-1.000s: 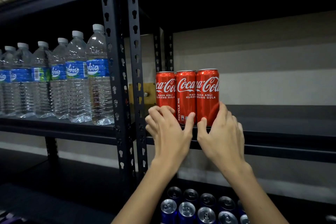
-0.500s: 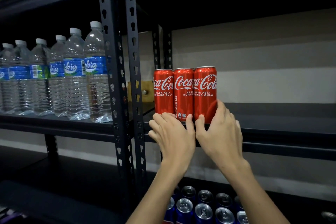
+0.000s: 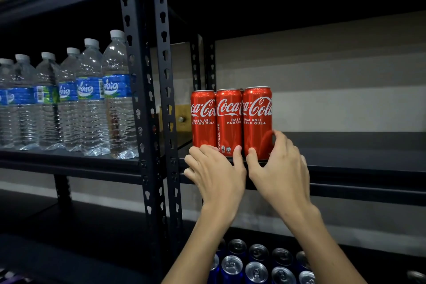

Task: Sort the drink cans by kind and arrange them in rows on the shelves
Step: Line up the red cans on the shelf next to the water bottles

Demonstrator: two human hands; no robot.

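Three red Coca-Cola cans (image 3: pixel 230 113) stand upright, side by side and touching, at the left front of a dark metal shelf (image 3: pixel 359 163). At least one more red can top shows behind them. My left hand (image 3: pixel 216 173) is at the base of the left and middle cans, its fingers curled round the left can's side and its thumb against the middle can. My right hand (image 3: pixel 281 168) holds the base of the right can, with the thumb on its front and the fingers round its right side.
Several blue cans with silver tops (image 3: pixel 255 270) stand in rows on the shelf below. A row of water bottles (image 3: pixel 92 110) fills the neighbouring rack on the left, past two perforated black uprights (image 3: pixel 166 76). To the right of the red cans the shelf is bare.
Both hands stay at the base of the three red cans, and my left hand sits a little lower. The cans have hardly shifted.
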